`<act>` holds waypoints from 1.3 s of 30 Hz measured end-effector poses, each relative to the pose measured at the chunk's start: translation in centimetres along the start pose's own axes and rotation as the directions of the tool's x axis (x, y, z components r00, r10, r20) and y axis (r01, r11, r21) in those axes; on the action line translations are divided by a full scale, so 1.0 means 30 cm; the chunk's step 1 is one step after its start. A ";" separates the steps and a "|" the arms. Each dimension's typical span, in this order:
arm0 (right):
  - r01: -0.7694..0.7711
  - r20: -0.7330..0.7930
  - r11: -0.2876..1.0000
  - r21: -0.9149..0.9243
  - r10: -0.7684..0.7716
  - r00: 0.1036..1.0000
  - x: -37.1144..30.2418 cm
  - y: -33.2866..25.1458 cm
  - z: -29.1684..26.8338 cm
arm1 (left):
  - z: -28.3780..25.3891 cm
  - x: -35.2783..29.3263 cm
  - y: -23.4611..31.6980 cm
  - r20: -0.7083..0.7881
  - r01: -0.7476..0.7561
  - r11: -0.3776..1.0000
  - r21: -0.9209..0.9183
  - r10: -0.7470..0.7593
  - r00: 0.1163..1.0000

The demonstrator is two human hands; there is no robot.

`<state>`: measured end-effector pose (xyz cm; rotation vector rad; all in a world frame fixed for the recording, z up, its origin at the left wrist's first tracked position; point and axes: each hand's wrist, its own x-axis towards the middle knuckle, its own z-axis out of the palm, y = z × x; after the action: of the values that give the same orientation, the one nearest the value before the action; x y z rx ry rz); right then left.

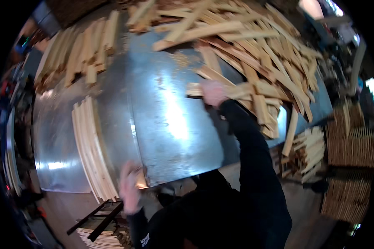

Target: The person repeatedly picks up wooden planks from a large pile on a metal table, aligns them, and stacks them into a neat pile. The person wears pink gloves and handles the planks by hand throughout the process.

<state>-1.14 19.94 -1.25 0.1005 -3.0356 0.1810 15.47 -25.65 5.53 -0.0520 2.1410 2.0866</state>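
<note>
My right hand (215, 93) is closed over the left end of a pale wooden slat (194, 89) at the near edge of a loose heap of slats. My left hand (130, 186) is at the table's front edge, smeared by motion, so I cannot make out its fingers. Just left of it, a row of long slats (91, 145) lies side by side on the metal tabletop (162, 153).
The jumbled slat heap (253, 54) covers the far right of the table. Sorted slats (87, 47) lie at the far left. Stacked slats (309, 149) and bundled wood (348, 143) stand beyond the right edge. Dark metal bars (106, 220) jut out at the lower left.
</note>
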 end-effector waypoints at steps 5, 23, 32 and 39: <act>0.366 0.002 0.799 0.477 -0.418 0.909 -0.044 -0.371 -0.296 | 0.720 0.253 -0.172 0.304 0.452 0.867 -0.209 -0.382 0.873; 0.179 0.333 0.984 0.018 -0.175 0.927 0.020 0.260 -0.183 | 0.652 0.614 0.017 -0.378 0.100 0.898 -0.428 -0.278 0.883; 0.015 0.486 0.876 0.482 -0.281 0.828 -0.032 -0.407 -0.302 | 0.755 0.360 -0.126 0.298 0.327 0.083 -0.941 -0.250 0.921; -0.718 0.278 0.662 0.215 0.663 0.695 -0.226 -0.225 -0.051 | 0.703 0.462 -0.349 -0.011 0.219 0.519 -0.826 -0.404 0.915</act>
<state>6.21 13.85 0.36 -1.1067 -3.0008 0.7392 4.92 -3.85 -7.10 -0.7297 0.8962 2.6820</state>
